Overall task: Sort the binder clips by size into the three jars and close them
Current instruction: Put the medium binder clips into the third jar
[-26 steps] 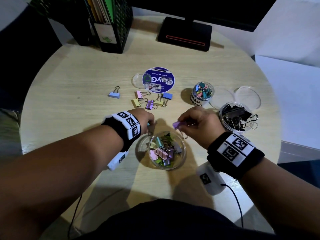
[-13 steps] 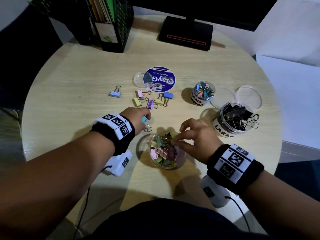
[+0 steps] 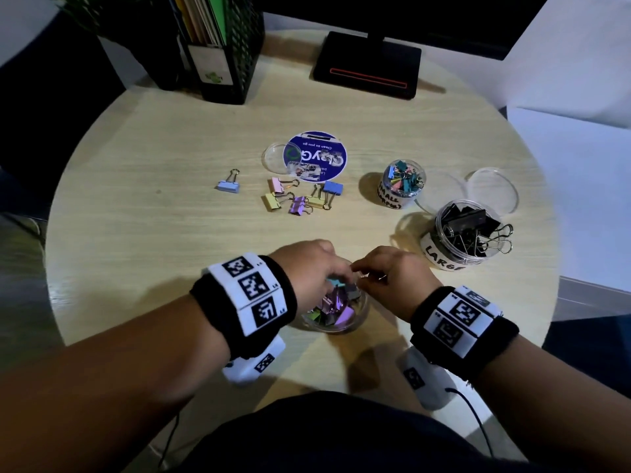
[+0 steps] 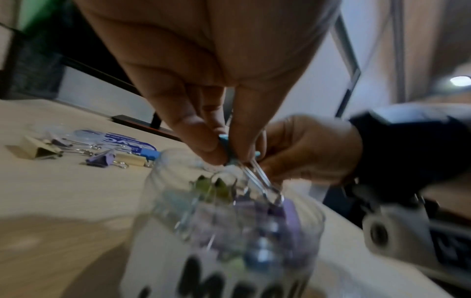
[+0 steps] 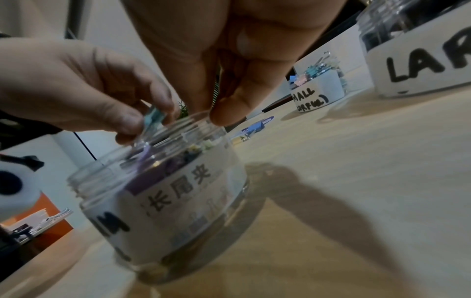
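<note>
An open medium jar, holding several pastel clips, stands at the table's near edge. My left hand pinches a teal binder clip just above the jar's mouth, wire handles pointing down. My right hand hovers over the rim beside it, fingers pointing down with nothing between them. Several loose pastel clips lie further back, and one blue clip sits apart to the left.
A small jar and a large jar of black clips stand open at the right, with clear lids behind them. A blue-labelled lid lies mid-table. A file holder and a monitor base stand at the back.
My left hand carried the teal clip rightwards from beside the jar to over its mouth. My right hand let go of a purple clip into the jar and rose to the rim.
</note>
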The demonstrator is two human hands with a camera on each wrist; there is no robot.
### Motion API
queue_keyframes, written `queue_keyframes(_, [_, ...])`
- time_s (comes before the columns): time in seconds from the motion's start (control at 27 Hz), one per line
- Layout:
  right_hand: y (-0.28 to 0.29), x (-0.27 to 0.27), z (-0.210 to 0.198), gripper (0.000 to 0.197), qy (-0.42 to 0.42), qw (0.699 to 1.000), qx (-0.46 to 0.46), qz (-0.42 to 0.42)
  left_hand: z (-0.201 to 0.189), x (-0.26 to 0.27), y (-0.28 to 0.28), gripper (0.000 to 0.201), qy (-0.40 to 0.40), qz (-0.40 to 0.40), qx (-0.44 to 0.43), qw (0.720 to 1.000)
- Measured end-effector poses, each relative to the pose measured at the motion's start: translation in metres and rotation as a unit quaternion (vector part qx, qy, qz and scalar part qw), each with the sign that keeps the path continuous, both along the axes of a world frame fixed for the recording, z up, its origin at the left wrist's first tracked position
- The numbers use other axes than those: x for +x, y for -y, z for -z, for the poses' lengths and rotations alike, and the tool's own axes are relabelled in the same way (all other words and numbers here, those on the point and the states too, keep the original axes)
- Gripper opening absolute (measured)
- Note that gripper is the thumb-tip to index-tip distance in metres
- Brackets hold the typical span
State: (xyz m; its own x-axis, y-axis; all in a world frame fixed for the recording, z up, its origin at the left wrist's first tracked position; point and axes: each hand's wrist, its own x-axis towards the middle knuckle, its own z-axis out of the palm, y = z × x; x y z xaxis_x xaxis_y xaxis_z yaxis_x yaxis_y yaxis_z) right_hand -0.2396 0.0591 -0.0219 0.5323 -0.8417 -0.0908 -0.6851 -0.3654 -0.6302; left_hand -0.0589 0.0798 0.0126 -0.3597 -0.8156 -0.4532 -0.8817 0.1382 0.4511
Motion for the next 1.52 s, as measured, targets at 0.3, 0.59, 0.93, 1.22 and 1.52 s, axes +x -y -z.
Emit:
queue_keyframes(0.3, [0.001, 0.000, 0.002, 0.024, -0.014, 1.000, 0.017, 0.010, 0.000, 0.011, 0.006, 0.038, -0.025, -0.068, -0.061, 0.995])
queue_keyframes(0.59, [0.013, 0.007, -0.005, 0.025, -0.076, 0.996, 0.038, -0.005, 0.023, 0.072, 0.066, 0.045, 0.102, -0.204, -0.099, 0.968])
queue_keyframes(0.93, [0.071, 0.035, -0.024, 0.022, -0.128, 0.990, 0.051, 0.026, 0.045, 0.076, 0.099, 0.061, 0.200, -0.126, -0.046, 0.971])
queue_keyframes(1.22, [0.118, 0.056, 0.008, 0.049, -0.289, 0.955, 0.020, -0.058, 0.037, 0.082, 0.089, 0.040, 0.106, -0.201, -0.065, 0.972])
queue_keyframes(1.52, [0.123, 0.064, 0.016, 0.062, -0.337, 0.936, -0.005, -0.099, -0.004, 0.057, 0.041, 0.022, -0.084, -0.181, -0.060, 0.978])
